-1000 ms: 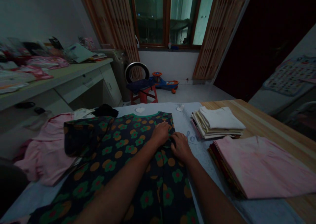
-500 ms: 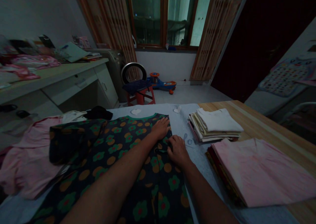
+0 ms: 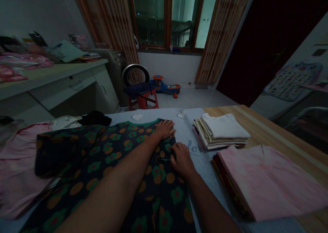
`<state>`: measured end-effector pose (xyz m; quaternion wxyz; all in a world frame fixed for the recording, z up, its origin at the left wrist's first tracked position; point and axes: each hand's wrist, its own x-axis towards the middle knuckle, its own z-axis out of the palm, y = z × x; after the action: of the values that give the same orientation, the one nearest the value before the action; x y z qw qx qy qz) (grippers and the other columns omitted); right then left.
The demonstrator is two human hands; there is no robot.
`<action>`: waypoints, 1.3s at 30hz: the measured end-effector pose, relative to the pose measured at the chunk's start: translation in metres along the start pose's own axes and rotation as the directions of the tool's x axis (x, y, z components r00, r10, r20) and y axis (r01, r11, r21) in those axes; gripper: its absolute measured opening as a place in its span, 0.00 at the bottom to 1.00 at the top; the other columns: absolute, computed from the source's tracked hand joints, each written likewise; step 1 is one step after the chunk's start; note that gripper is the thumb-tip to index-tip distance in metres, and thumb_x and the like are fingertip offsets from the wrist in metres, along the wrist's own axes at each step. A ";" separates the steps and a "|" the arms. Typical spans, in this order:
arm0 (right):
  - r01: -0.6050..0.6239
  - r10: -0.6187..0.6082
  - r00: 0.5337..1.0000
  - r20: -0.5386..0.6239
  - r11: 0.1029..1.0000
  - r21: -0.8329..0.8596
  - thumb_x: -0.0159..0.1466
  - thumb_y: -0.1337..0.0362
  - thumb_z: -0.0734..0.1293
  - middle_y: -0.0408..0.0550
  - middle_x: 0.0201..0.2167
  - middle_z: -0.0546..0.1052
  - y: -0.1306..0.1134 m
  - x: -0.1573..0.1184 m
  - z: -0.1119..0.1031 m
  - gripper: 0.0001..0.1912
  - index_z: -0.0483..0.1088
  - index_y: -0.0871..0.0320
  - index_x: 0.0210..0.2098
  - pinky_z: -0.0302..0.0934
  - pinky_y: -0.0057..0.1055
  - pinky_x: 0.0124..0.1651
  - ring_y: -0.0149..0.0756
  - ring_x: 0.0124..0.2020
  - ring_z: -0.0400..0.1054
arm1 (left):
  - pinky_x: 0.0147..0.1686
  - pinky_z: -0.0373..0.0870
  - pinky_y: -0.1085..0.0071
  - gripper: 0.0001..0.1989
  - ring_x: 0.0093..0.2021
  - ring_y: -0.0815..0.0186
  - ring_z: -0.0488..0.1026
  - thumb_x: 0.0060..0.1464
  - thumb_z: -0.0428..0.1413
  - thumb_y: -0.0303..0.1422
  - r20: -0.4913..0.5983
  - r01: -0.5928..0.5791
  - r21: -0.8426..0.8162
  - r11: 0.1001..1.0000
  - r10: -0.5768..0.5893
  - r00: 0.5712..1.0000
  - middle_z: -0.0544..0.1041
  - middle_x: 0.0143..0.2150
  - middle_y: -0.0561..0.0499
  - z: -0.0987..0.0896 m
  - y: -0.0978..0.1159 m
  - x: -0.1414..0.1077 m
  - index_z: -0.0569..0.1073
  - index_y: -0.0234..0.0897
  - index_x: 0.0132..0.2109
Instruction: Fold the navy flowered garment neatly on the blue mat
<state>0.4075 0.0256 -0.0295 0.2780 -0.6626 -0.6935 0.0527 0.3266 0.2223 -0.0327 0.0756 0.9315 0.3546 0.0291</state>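
A dark garment with green flowers and orange dots lies spread in front of me, its right side folded inward. My left hand rests flat on its upper right corner near the green-trimmed neckline, fingers stretched out. Just below and to the right, my right hand has its fingers bent and closed on the fabric at the garment's right edge. The fingertips are partly hidden by the knuckles. At the left, one dark sleeve is bunched over a pink garment.
Folded white and cream clothes are stacked on the right, with a second stack topped by a pink garment nearer me. A bluish cloth covers part of the wooden table. A red stool stands beyond.
The view has shifted slightly, so things on the table sit a little further left. Both hands stay nearly in place on the garment.
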 end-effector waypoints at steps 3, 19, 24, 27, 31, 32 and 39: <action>0.007 -0.007 1.000 0.001 1.000 -0.003 0.59 0.71 0.64 0.50 0.42 0.69 0.001 0.000 0.001 0.13 0.70 0.56 0.43 0.56 0.41 0.56 0.43 0.48 0.62 | 0.67 0.48 0.48 0.30 0.72 0.52 0.47 0.66 0.38 0.50 0.004 -0.018 0.005 1.000 0.018 1.000 0.51 0.74 0.48 -0.001 -0.004 0.002 0.55 0.44 0.69; -0.012 0.012 1.000 0.002 1.000 0.003 0.59 0.70 0.64 0.50 0.43 0.70 -0.002 0.000 -0.001 0.12 0.70 0.55 0.43 0.55 0.41 0.56 0.43 0.49 0.62 | 0.67 0.50 0.55 0.29 0.71 0.52 0.52 0.66 0.42 0.45 -0.124 0.191 0.009 0.982 -0.188 0.974 0.58 0.70 0.35 0.006 -0.016 0.003 0.60 0.28 0.65; -0.003 0.003 1.000 -0.002 1.000 0.019 0.59 0.71 0.63 0.50 0.43 0.70 -0.003 -0.001 -0.004 0.12 0.70 0.55 0.43 0.55 0.40 0.57 0.43 0.50 0.62 | 0.67 0.49 0.54 0.29 0.71 0.51 0.50 0.66 0.43 0.42 -0.089 0.191 0.007 0.982 -0.190 0.978 0.55 0.71 0.35 -0.004 -0.012 -0.002 0.57 0.27 0.67; 0.000 0.000 1.000 -0.010 1.000 0.031 0.60 0.71 0.63 0.50 0.43 0.70 -0.003 -0.002 -0.005 0.12 0.70 0.56 0.43 0.54 0.40 0.57 0.42 0.49 0.62 | 0.69 0.47 0.57 0.26 0.72 0.55 0.47 0.64 0.44 0.33 -0.125 0.162 0.009 0.987 -0.160 0.979 0.52 0.72 0.38 -0.012 0.001 -0.023 0.57 0.29 0.67; -0.010 0.010 1.000 -0.006 0.999 0.038 0.60 0.73 0.61 0.50 0.42 0.70 0.000 -0.001 -0.003 0.12 0.70 0.56 0.42 0.55 0.39 0.56 0.41 0.48 0.62 | 0.68 0.51 0.58 0.23 0.70 0.59 0.54 0.64 0.42 0.29 -0.117 0.003 -0.051 0.999 -0.009 0.993 0.60 0.70 0.41 -0.014 0.025 -0.072 0.62 0.33 0.64; -0.013 0.014 1.000 -0.007 0.999 0.037 0.60 0.73 0.61 0.50 0.42 0.70 0.001 0.000 -0.002 0.12 0.70 0.56 0.41 0.55 0.38 0.55 0.41 0.48 0.62 | 0.68 0.51 0.59 0.23 0.70 0.60 0.54 0.65 0.41 0.30 -0.083 -0.027 -0.070 0.997 0.021 0.996 0.61 0.69 0.42 -0.012 0.030 -0.085 0.63 0.34 0.64; -0.040 0.041 0.999 -0.026 0.999 0.037 0.61 0.73 0.61 0.50 0.41 0.70 0.005 0.000 0.005 0.10 0.70 0.57 0.40 0.55 0.37 0.53 0.41 0.47 0.63 | 0.68 0.48 0.52 0.29 0.73 0.56 0.45 0.66 0.44 0.43 -0.053 0.017 -0.053 0.998 -0.019 0.998 0.51 0.73 0.44 0.005 0.041 -0.125 0.53 0.41 0.70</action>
<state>0.4097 0.0272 -0.0355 0.2981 -0.6718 -0.6752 0.0623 0.2606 0.1085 -0.0314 0.0907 0.9249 0.3640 0.0623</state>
